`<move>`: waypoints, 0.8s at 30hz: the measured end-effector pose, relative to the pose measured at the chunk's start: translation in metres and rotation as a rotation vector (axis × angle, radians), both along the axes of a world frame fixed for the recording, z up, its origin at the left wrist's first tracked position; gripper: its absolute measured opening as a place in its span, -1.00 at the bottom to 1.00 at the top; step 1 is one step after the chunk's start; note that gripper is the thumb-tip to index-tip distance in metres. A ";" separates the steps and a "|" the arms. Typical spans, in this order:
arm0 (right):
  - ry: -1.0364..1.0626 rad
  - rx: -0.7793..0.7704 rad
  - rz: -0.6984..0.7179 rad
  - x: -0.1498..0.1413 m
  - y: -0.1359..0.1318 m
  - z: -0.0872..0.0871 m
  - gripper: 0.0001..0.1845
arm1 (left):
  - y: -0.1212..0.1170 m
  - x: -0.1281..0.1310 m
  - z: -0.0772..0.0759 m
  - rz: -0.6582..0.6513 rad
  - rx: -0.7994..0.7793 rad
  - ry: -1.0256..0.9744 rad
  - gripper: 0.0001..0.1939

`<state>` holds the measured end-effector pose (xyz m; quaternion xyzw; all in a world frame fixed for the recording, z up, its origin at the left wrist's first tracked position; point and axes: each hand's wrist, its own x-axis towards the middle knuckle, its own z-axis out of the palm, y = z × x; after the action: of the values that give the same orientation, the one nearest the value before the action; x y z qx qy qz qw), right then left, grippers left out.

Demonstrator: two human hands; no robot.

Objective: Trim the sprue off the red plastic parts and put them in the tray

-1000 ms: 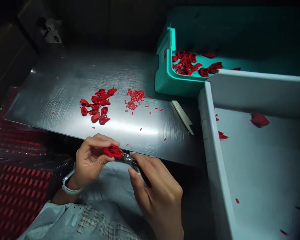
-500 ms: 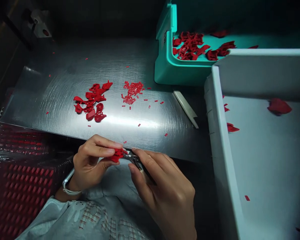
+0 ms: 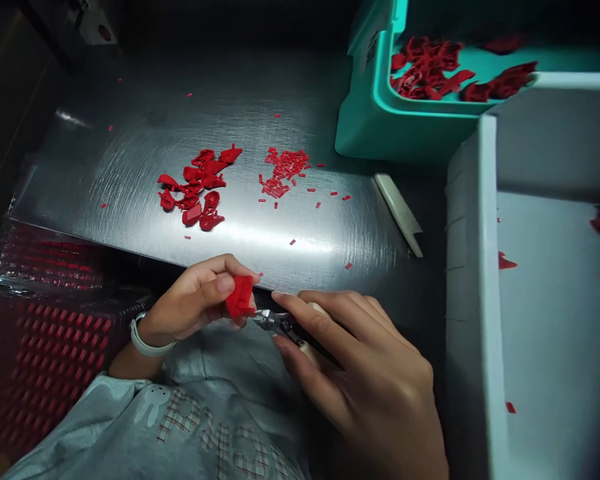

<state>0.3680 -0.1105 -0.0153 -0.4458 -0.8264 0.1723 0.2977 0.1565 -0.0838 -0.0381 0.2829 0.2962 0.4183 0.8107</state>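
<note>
My left hand pinches a small red plastic part between thumb and fingers, just off the table's near edge. Wrapped round the pale handles of a pair of nippers is my right hand. The metal jaws of the nippers meet the lower right edge of the red part; whether they are closed on it I cannot tell. On the metal table beyond my hands lies a heap of similar red parts. To its right is a scatter of tiny red flat bits.
A pale flat strip with a notched end lies on the table at right. Behind it stands a teal bin holding red parts. A white bin rises at the right. Trays with rows of red pieces sit at lower left.
The red part has been turned in my left hand and now shows a broad flat face. My right hand with the nippers has shifted slightly right. The whole view has swung left.
</note>
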 end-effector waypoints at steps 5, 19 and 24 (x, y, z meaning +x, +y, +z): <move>0.097 -0.043 0.057 0.001 0.003 -0.003 -0.75 | -0.005 0.005 -0.005 -0.038 -0.070 -0.051 -0.53; 0.343 -0.284 0.054 0.000 0.000 -0.005 -0.84 | -0.009 0.013 -0.005 0.041 0.114 0.226 -0.42; 0.473 -0.407 0.045 -0.002 0.008 -0.011 -0.80 | -0.010 0.012 -0.001 0.241 0.368 0.395 -0.65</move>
<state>0.3661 -0.1026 -0.0267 -0.4254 -0.6924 0.4395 0.3826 0.1680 -0.0940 -0.0392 0.4641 0.3988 0.4951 0.6168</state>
